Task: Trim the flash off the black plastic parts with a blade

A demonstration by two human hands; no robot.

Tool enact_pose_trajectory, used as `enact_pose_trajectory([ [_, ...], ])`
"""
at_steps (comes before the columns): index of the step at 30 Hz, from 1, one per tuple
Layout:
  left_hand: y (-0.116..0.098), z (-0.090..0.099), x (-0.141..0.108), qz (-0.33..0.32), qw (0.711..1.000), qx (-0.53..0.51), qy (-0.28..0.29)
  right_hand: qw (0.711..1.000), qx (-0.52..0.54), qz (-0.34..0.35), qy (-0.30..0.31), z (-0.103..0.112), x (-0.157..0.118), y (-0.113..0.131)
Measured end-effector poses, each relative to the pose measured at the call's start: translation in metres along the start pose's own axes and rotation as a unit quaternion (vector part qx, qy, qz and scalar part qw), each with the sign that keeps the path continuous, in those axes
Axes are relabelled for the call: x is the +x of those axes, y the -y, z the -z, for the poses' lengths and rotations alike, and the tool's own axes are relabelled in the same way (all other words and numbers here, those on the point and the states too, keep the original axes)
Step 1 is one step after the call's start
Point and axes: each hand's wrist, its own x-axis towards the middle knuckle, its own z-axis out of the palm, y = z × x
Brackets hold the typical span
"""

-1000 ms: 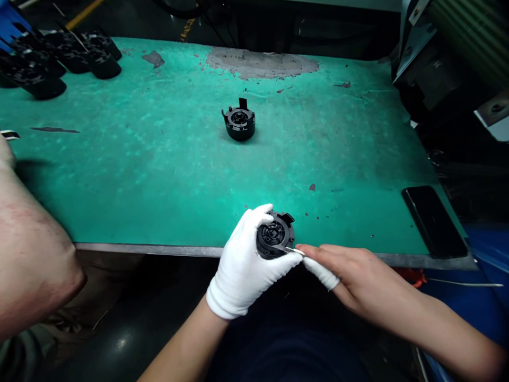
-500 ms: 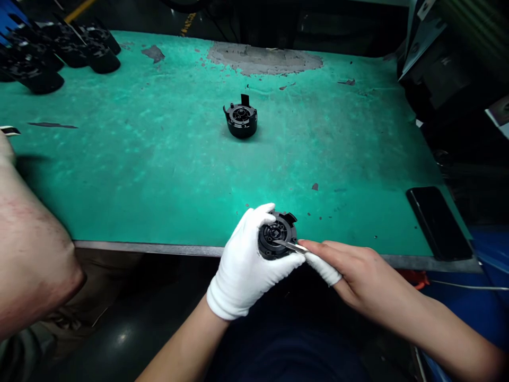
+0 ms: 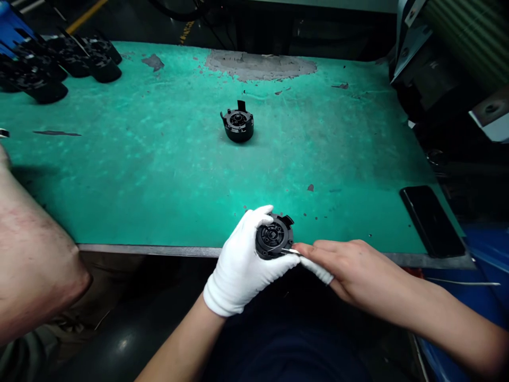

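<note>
My left hand (image 3: 240,260), in a white glove, is closed around the side of a round black plastic housing (image 3: 273,233) at the table's near edge. The housing has ribbed rings on its face and a raised tab at its upper right. My right hand (image 3: 345,265) is bare except for a white cover on the thumb. Between its fingers it pinches a thin metal blade (image 3: 293,251), whose tip lies at the lower rim of the housing. The fingers hide the blade's other end.
Another black housing (image 3: 239,124) stands on the green table (image 3: 170,175). Several more black housings (image 3: 43,87) are grouped at the far left. A phone (image 3: 431,220) lies near the right edge. Another person's arm (image 3: 35,249) reaches in from the left.
The blade has moved from near the middle of the housing's face down to its lower rim. My right hand has shifted slightly left. The whole view has shifted a little.
</note>
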Motion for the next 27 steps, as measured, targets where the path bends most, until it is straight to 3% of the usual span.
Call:
enact_pose_trajectory([
  [6,0.0,0.0,-0.001,0.003,1.0,0.003,-0.003,0.995,0.046,-0.005,-0.088,-0.014,-0.003,-0.001],
  [12,-0.002,0.004,0.004,-0.008,1.0,0.004,0.016,0.997,0.064,0.006,-0.049,-0.005,-0.001,0.003],
  [16,0.005,0.031,0.014,-0.038,0.995,0.033,0.088,0.976,0.139,-0.013,-0.17,0.003,-0.013,-0.012],
  [18,0.012,0.048,0.016,-0.038,0.998,0.035,0.042,0.964,0.15,-0.042,-0.217,0.002,-0.02,-0.024],
  [21,0.019,0.059,0.011,-0.016,0.998,0.005,-0.056,0.969,0.143,-0.048,-0.193,-0.001,-0.02,-0.034],
  [27,0.017,0.028,-0.001,0.044,0.997,0.062,-0.006,0.983,0.09,-0.008,-0.157,0.001,0.014,-0.023],
])
